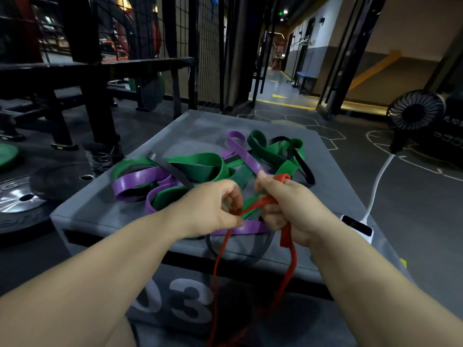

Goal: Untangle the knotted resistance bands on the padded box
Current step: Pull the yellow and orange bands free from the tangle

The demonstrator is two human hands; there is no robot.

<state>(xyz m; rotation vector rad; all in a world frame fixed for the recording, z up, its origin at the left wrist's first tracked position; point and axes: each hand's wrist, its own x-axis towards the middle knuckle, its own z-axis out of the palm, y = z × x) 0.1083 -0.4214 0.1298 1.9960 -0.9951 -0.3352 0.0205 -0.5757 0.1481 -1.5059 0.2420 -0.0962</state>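
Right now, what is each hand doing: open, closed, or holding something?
Left hand: closed, pinching the thin red rubber resistance band.
Right hand: closed, gripping that same red band.

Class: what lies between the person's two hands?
In the head view, a stretch of the red band bridges the left hand and right hand, above a purple band.

gym | weight plates (18, 202) | rack (82, 71) | padded box (200, 126) | resistance bands (200, 169)
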